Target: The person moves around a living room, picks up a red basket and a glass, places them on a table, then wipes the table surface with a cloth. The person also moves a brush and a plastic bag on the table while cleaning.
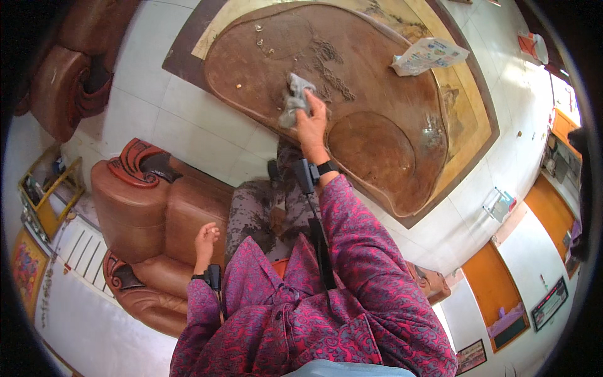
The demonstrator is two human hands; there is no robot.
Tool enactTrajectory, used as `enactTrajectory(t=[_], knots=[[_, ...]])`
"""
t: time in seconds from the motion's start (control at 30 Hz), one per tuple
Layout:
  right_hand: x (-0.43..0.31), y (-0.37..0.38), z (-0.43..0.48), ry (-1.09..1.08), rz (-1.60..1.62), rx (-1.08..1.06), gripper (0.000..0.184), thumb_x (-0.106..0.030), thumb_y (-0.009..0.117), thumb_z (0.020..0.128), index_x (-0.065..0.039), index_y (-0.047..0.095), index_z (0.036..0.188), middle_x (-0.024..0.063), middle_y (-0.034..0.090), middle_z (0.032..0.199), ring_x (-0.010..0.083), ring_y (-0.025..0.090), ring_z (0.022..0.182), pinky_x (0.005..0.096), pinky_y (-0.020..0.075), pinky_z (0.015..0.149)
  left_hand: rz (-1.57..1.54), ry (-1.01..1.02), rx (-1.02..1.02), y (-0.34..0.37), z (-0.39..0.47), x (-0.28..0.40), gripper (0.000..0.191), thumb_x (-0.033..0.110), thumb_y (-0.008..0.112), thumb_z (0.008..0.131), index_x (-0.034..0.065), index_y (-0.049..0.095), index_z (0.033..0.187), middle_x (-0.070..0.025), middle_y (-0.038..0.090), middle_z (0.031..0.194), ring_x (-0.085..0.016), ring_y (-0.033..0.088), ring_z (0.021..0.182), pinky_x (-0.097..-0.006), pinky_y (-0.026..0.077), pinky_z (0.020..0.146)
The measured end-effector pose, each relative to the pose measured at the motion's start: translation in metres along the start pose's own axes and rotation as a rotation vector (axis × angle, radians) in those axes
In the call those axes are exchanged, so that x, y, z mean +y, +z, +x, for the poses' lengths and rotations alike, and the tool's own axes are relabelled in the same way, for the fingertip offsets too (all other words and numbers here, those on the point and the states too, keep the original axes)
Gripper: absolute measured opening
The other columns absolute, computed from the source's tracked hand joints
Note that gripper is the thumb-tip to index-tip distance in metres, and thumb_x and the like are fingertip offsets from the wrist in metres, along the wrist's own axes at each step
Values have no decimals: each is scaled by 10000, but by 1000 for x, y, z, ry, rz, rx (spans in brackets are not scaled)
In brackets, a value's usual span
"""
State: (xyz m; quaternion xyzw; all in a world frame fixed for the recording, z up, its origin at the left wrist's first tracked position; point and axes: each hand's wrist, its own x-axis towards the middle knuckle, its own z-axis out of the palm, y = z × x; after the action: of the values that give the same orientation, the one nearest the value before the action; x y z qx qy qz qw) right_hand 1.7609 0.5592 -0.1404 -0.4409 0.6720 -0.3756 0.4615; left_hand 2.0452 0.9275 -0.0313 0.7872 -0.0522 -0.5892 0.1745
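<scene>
My right hand reaches over the brown carved tea table and pinches a crumpled grey cloth, which lies against the tabletop near its front edge. Beyond the cloth, the top bears a dark carved relief. A round recessed panel lies to the right of my wrist. Small pale bits are scattered on the far left part of the table. Down at my left side, my left hand hovers by the leather sofa, its fingers loosely bent and holding nothing.
A printed plastic bag stands at the table's right rim. Below the table shows a patterned rug on white floor tiles. Another leather seat is at the far left. A small stool and a red-and-white bucket stand to the right.
</scene>
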Motion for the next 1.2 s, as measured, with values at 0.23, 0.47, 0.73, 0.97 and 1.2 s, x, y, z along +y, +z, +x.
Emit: enactTrajectory(t=[0.23,0.47,0.73,0.97,1.2], knots=[[-28,-43,130,-315,-329,254,472,-12,558,739,-37,580,1209,153,527,1145,311,494,1065,380,394,942,31,-24,6,-6,8,37,244,133,489,959,44,571,1170,-29,628,995,-106,591,857,-240,472,744],[-25,35,135,-397,-837,92,436,-32,601,693,-231,656,1077,146,530,1209,366,476,1034,429,455,858,92,-27,-58,-37,28,37,244,128,518,936,31,588,1149,-37,651,956,-101,603,842,-235,472,737],[-56,119,80,-370,-359,-47,485,-31,586,688,-194,646,1141,172,514,1180,356,489,1064,438,424,914,42,-19,-4,-124,40,50,259,141,510,949,47,570,1183,-41,637,1005,-105,597,853,-232,476,740],[-49,119,176,-406,-663,219,444,-76,575,730,-187,632,1156,162,514,1183,355,493,1056,447,427,894,20,-81,-15,-147,51,30,263,153,516,950,36,570,1179,-46,636,1001,-112,597,860,-242,478,748],[-75,235,54,-233,-575,-98,460,-28,615,688,-205,642,1111,148,503,1206,373,466,1077,427,437,925,6,-95,-52,-145,51,24,264,151,510,948,30,574,1174,-50,638,993,-121,599,860,-251,478,754]])
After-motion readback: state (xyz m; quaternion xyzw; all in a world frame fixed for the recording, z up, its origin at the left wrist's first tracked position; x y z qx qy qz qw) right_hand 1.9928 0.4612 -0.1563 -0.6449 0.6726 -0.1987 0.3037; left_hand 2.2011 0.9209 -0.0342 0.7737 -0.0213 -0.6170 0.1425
